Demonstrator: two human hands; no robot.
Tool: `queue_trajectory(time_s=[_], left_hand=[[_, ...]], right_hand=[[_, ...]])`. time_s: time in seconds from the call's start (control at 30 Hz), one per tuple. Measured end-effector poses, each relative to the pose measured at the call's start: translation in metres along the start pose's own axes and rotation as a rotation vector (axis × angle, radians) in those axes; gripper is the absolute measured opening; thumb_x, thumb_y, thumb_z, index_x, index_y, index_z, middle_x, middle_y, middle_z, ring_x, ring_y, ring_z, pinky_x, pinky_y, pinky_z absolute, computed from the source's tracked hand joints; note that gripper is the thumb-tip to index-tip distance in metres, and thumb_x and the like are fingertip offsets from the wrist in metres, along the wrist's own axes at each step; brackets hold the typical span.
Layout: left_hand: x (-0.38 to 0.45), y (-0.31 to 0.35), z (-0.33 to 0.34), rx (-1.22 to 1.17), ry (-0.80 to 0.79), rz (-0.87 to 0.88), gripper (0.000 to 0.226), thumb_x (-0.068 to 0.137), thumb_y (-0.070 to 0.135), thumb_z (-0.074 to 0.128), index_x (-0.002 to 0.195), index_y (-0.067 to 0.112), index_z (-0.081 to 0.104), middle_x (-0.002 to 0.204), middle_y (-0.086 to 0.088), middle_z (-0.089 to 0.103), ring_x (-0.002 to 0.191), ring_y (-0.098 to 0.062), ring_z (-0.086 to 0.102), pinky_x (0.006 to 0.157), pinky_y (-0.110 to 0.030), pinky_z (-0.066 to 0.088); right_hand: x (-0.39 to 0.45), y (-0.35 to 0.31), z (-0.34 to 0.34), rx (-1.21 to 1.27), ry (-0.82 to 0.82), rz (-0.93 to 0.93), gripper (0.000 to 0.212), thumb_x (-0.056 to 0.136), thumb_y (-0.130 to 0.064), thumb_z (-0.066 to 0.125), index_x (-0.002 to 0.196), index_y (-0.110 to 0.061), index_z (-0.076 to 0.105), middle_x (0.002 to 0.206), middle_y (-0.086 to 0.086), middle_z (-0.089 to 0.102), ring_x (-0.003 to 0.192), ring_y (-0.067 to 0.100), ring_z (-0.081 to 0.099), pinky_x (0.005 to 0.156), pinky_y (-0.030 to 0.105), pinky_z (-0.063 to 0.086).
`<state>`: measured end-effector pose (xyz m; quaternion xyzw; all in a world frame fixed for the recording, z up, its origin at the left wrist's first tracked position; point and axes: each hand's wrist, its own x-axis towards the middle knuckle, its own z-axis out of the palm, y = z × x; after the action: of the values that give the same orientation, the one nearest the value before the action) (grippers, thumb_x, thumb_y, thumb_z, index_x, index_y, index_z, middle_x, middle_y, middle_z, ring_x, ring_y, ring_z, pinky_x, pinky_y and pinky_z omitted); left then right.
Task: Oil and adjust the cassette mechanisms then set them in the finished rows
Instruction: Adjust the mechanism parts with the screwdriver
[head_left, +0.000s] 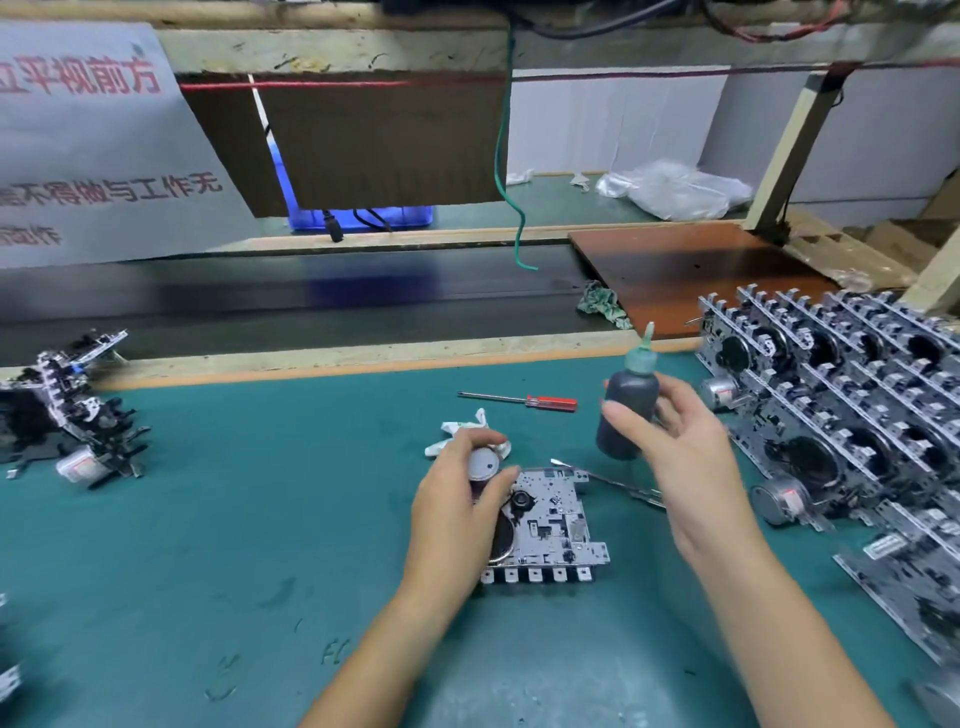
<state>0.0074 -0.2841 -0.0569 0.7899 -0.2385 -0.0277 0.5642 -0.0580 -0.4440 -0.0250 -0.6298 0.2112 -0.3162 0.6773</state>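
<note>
Fingers (621, 415) gripping unlabelled oil bottle (627, 410), sign (93, 145) perhaps "平视前方"

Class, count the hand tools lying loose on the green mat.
2: a red-handled screwdriver beyond the white cloth, and a metal tool right of the mechanism, partly behind the right hand. More may be hidden.

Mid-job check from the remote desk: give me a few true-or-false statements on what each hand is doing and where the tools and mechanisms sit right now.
1. The right hand holds the dark oil bottle nozzle up. True.
2. The left hand lies flat on the mat. False: it grips the motor end of the cassette mechanism.
3. The red-handled screwdriver lies on the mat, untouched. True.
4. The finished rows stand at the left. False: they stand at the right.
</note>
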Motion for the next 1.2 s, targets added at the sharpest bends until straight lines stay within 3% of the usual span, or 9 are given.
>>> queue_trajectory(time_s=[0.2,0.3,0.4,0.5,0.6,0.83,0.97,1.1,1.2], left_hand=[[0.021,-0.01,-0.025,-0.049,-0.261,-0.151,0.03,0.07,0.023,0.084,0.095,0.023,0.068,0.1,0.01,0.068,0.093,-0.006,0.061,0.086,-0.019,0.047],[0.026,-0.016,-0.035,-0.141,-0.393,-0.19,0.02,0.071,0.022,0.082,0.088,0.025,0.072,0.09,0.012,0.07,0.084,-0.005,0.061,0.085,-0.022,0.048],[0.024,-0.018,-0.033,-0.19,-0.413,-0.157,0.029,0.067,0.033,0.079,0.094,0.024,0.073,0.092,0.012,0.072,0.086,-0.002,0.063,0.085,-0.02,0.05],[0.024,-0.019,-0.031,-0.193,-0.426,-0.134,0.029,0.07,0.03,0.078,0.097,0.022,0.073,0.093,0.009,0.073,0.089,-0.004,0.065,0.086,-0.023,0.052],[0.024,-0.023,-0.03,-0.196,-0.416,-0.122,0.022,0.076,0.019,0.078,0.098,0.02,0.073,0.097,0.003,0.073,0.091,-0.007,0.066,0.086,-0.026,0.052],[0.022,-0.021,-0.032,-0.166,-0.425,-0.124,0.029,0.073,0.026,0.08,0.1,0.03,0.073,0.102,0.007,0.072,0.094,-0.002,0.064,0.087,-0.022,0.049],[0.024,-0.02,-0.043,-0.19,-0.429,-0.168,0.037,0.072,0.056,0.066,0.102,0.034,0.071,0.103,0.014,0.072,0.098,-0.002,0.064,0.082,-0.014,0.047],[0.019,-0.018,-0.036,-0.628,-0.639,-0.336,0.091,0.076,0.079,0.025,0.107,0.009,0.073,0.113,-0.017,0.065,0.101,-0.026,0.063,0.083,-0.025,0.049],[0.005,-0.018,-0.013,-0.955,-0.744,-0.551,0.124,0.059,0.088,0.041,0.128,-0.014,0.046,0.105,-0.021,0.049,0.065,-0.024,0.052,0.064,-0.029,0.043]], right_hand=[[0.025,0.025,-0.009,-0.367,-0.133,0.08,0.038,0.084,-0.004,0.067,0.106,-0.023,0.042,0.115,0.002,0.063,0.106,0.02,0.059,0.1,0.039,0.042],[0.02,0.03,-0.009,-0.377,-0.058,0.109,0.046,0.081,-0.012,0.072,0.109,-0.026,0.039,0.111,-0.001,0.061,0.105,0.022,0.057,0.098,0.04,0.042],[0.001,0.018,-0.006,-0.439,0.218,-0.273,0.046,0.074,-0.031,0.077,0.101,-0.032,0.04,0.095,-0.006,0.052,0.09,0.017,0.053,0.078,0.025,0.041],[-0.019,-0.001,0.0,-0.673,-0.249,-0.422,0.048,0.065,-0.06,0.068,0.104,-0.044,0.044,0.099,-0.018,0.053,0.093,-0.003,0.051,0.079,0.014,0.039],[-0.022,0.003,0.0,-1.209,-0.834,-0.299,0.115,0.053,-0.078,0.064,0.147,-0.032,0.015,0.149,-0.018,0.02,0.137,-0.003,0.014,0.112,0.018,0.016],[-0.012,0.004,0.01,-1.528,-0.81,-0.429,0.101,0.05,-0.07,0.073,0.131,-0.021,0.039,0.125,-0.006,0.052,0.114,0.018,0.051,0.091,0.031,0.041],[-0.015,0.0,0.005,-1.303,-0.857,-0.322,0.088,0.05,-0.067,0.075,0.124,-0.03,0.046,0.118,-0.015,0.06,0.107,0.01,0.056,0.087,0.027,0.043],[-0.024,-0.001,-0.004,-0.384,-0.996,0.192,0.06,0.057,-0.027,0.081,0.113,-0.028,0.057,0.11,-0.021,0.067,0.105,-0.001,0.061,0.088,0.014,0.045],[-0.034,0.011,-0.001,0.095,-1.052,0.459,0.092,0.05,-0.041,0.088,0.122,-0.001,0.048,0.115,0.008,0.064,0.106,0.019,0.062,0.093,0.031,0.049]])
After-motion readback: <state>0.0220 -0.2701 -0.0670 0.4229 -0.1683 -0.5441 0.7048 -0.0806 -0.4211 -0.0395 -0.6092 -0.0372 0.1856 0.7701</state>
